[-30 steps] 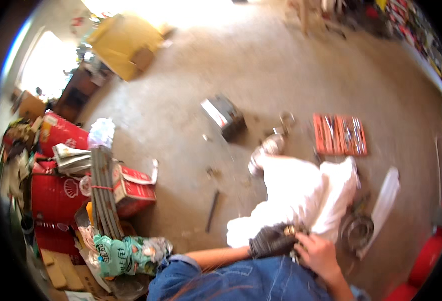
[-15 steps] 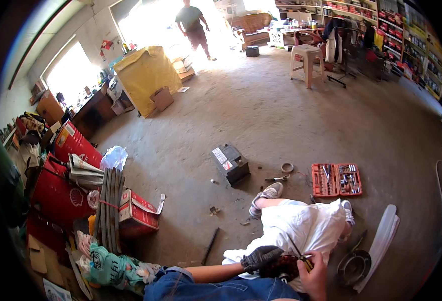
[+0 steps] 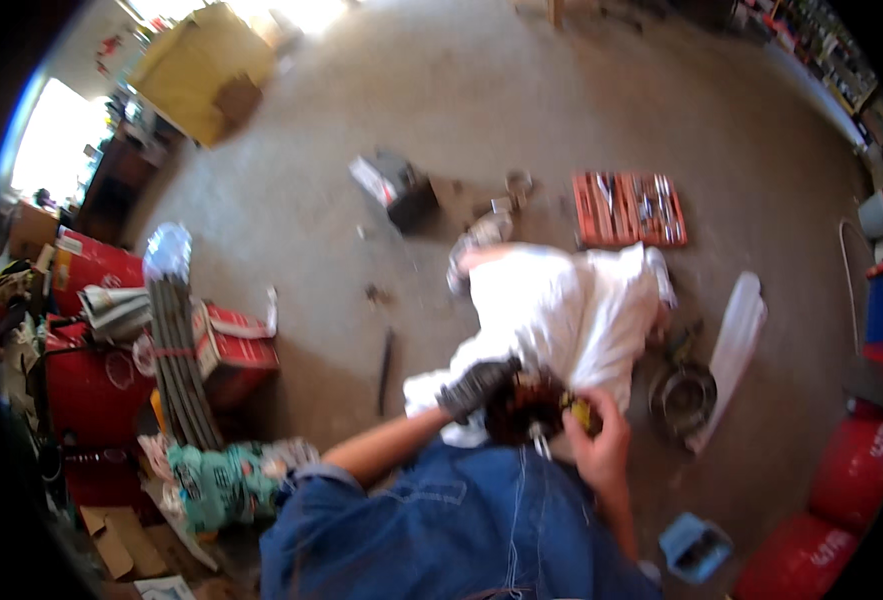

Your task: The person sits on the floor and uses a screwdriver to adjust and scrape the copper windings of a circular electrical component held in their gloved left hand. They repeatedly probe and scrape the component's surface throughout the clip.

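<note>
Step in hand, as judged: close handwork on a dark reddish-brown part [image 3: 521, 410], which sits at the lap between the 2 hands, just in front of the blue garment [image 3: 381, 520]. A bright metal stub [image 3: 538, 438] shows at its lower edge. The next move would seem to call for a steady part under the left hand and a free right wrist — inferred, not observed.

Left hand [image 3: 478, 388]: black glove, laid against the upper left side of the part. Forearm slants up from lower left, elbow out to the side. Grip: cannot tell whether the fingers are clamped or merely resting; dark glove on dark part, with blur.

Right hand [image 3: 604, 435]: bare, at the right side of the part. Forearm rises steeply from below; fingers curl inward to the left. Grip: closed on a yellow-and-dark object [image 3: 581, 412], only a short piece of it visible. Contact between that object and the part cannot be resolved.

Surroundings: white cloth [image 3: 531, 300] drapes the legs, just beyond the part. On the floor — open orange tool case [image 3: 629, 210] ahead and to the right; round metal piece [image 3: 701, 410] right of the cloth, beside a long pale strip [image 3: 733, 355].
</note>
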A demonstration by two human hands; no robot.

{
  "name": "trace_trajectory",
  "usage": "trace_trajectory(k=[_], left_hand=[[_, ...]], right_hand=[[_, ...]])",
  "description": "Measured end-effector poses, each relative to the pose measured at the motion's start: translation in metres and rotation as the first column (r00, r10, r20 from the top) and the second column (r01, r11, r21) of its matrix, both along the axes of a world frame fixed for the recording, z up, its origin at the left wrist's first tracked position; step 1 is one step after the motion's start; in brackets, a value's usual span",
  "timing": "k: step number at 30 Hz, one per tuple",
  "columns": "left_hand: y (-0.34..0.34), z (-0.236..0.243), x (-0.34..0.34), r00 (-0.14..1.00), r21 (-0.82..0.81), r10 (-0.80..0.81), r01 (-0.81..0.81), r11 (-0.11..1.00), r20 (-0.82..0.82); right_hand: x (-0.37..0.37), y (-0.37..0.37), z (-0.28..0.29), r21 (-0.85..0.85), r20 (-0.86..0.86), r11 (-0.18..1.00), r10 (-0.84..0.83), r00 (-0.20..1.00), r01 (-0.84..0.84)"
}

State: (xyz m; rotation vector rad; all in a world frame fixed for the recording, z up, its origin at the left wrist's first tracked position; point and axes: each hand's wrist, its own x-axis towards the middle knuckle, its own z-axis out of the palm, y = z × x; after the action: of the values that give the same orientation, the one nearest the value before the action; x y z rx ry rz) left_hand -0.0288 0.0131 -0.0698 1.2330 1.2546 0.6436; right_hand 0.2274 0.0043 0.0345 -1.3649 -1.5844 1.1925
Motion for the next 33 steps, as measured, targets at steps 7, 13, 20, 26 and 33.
trace_trajectory(k=[7, 13, 20, 26, 33], left_hand=[[-0.011, 0.038, 0.020, 0.908, -0.143, -0.016, 0.084, 0.986, 0.418], [-0.016, 0.039, 0.020, 0.995, 0.098, -0.055, 0.047, 0.994, 0.087], [-0.016, 0.029, 0.028, 1.000, 0.150, 0.007, -0.004, 0.989, -0.018], [-0.019, 0.031, 0.033, 0.996, 0.126, 0.061, -0.052, 0.991, -0.068], [-0.017, 0.026, 0.033, 0.997, 0.201, 0.050, -0.039, 0.979, -0.052]], right_hand=[[0.030, -0.007, 0.020, -0.028, -0.226, 0.972, -0.233, 0.946, 0.232], [0.018, 0.024, 0.032, 0.282, -0.361, 0.883, -0.264, 0.894, 0.375], [-0.046, 0.054, 0.055, 0.127, -0.691, 0.978, -0.033, 0.722, 0.165], [-0.081, 0.079, 0.054, 0.226, -0.662, 0.962, 0.267, 0.701, -0.153], [-0.085, 0.084, 0.027, 0.118, -0.759, 0.909, 0.342, 0.554, -0.399]])
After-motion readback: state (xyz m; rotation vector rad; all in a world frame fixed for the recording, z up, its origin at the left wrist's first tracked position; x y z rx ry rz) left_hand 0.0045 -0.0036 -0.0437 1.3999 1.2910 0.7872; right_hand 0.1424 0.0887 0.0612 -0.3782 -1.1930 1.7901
